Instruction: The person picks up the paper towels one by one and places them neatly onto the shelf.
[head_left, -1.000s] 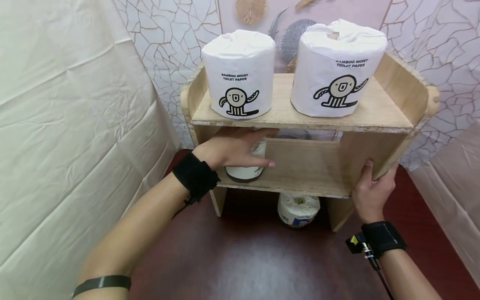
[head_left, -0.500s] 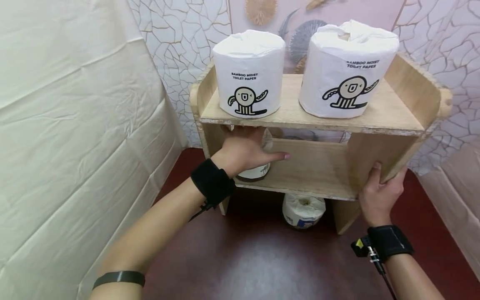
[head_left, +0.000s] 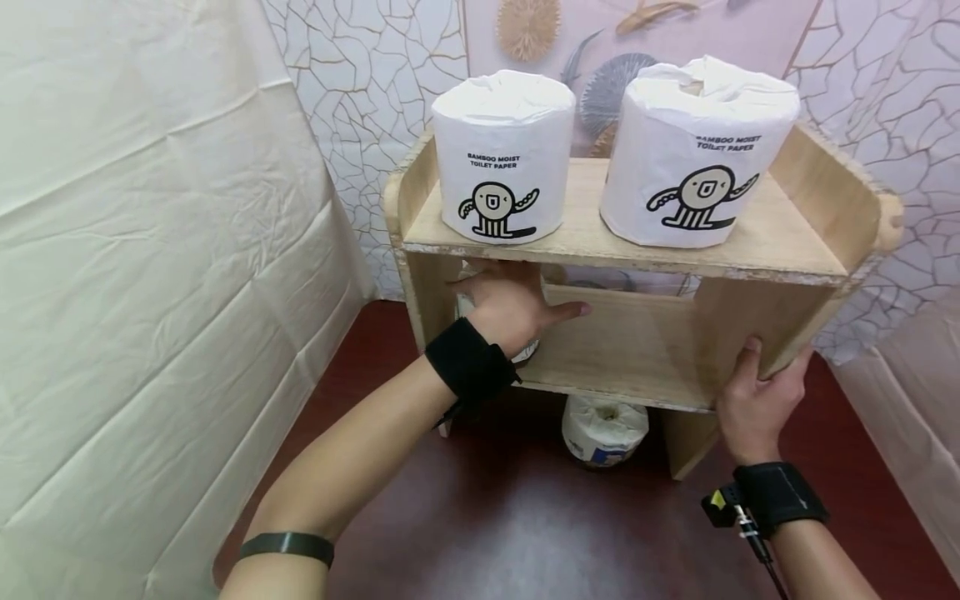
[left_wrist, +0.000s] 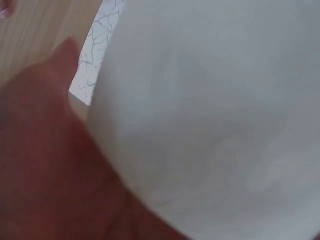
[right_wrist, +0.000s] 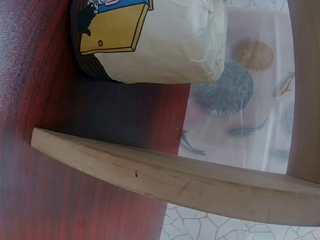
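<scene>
My left hand [head_left: 510,304] is spread at a wrapped toilet roll [head_left: 463,307] on the left of the middle shelf board. Its thumb points right, away from the roll, and the upper shelf board hides most of its fingers. Up close in the left wrist view, the roll's white wrapper [left_wrist: 210,110] lies against the palm [left_wrist: 45,150]. At the right end of the wooden shelf [head_left: 622,333], my right hand [head_left: 757,408] grips the side panel [head_left: 780,321], thumb on the inner face. That hand is outside the right wrist view, which shows the panel's lower edge [right_wrist: 150,172].
Two toilet rolls, a left one [head_left: 502,158] and a right one [head_left: 697,158], stand on the top board. Below the middle board, another roll [head_left: 603,429] stands on the dark red floor [head_left: 555,533]. A pale cloth [head_left: 165,250] hangs at left.
My left hand has moved rightward and turned in front of the middle-shelf roll, covering more of it. The right hand keeps its grip on the panel. The view has shifted slightly.
</scene>
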